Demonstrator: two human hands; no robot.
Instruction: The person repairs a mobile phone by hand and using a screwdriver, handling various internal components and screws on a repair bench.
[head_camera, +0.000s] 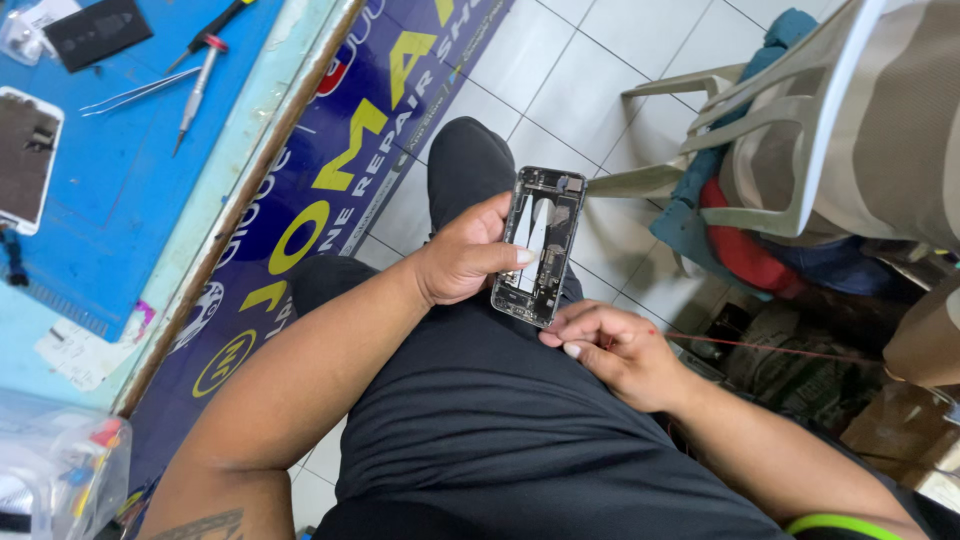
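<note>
My left hand (462, 255) grips an opened phone housing (540, 245), a silver frame with small parts showing inside, held over my lap above dark shorts. The thumb lies across its left edge. My right hand (610, 345) sits just below the housing's lower end, fingers curled and pinched together, fingertips touching the bottom corner. Whether something small is pinched between them I cannot tell.
A workbench with a blue mat (120, 150) stands at left, carrying tweezers (135, 92), a screwdriver (197, 90), a phone screen (25, 155) and a dark panel (98, 30). A beige plastic chair (800, 130) with cloths is at right. White floor tiles (560, 70) lie beyond my knee.
</note>
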